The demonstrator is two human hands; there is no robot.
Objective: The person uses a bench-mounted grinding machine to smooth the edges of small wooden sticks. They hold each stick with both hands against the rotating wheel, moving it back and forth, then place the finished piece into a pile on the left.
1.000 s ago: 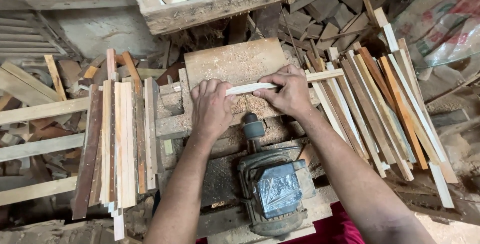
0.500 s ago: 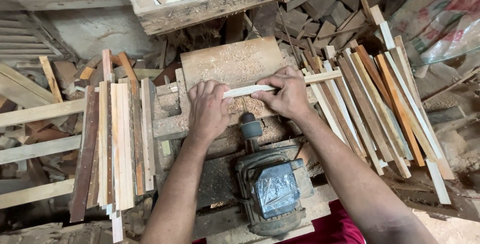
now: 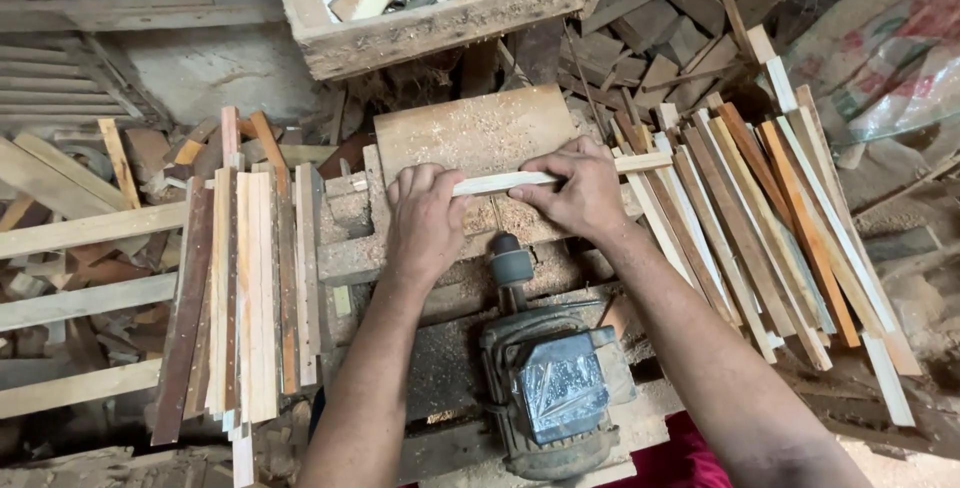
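- On the dusty wooden table above the motor, a thin pale wood strip lies flat, and both hands are on it.
- Left hand, up and left of the motor, presses palm-down on the strip's left end, fingers laid flat over it rather than curled around.
- Right hand, just above the motor, pinches the strip's middle, fingertips clamped on its edges.
- This looks like the feeding step: the strip is being pushed across the table, over the slot just above the motor's shaft. The next move calls for steady downward pressure with fingers kept off the slot.
- The strip's long axis runs left to right, its right end tipped slightly away, pointing at the slat pile right of the motor.
- Left of the motor, a second slat stack waits.
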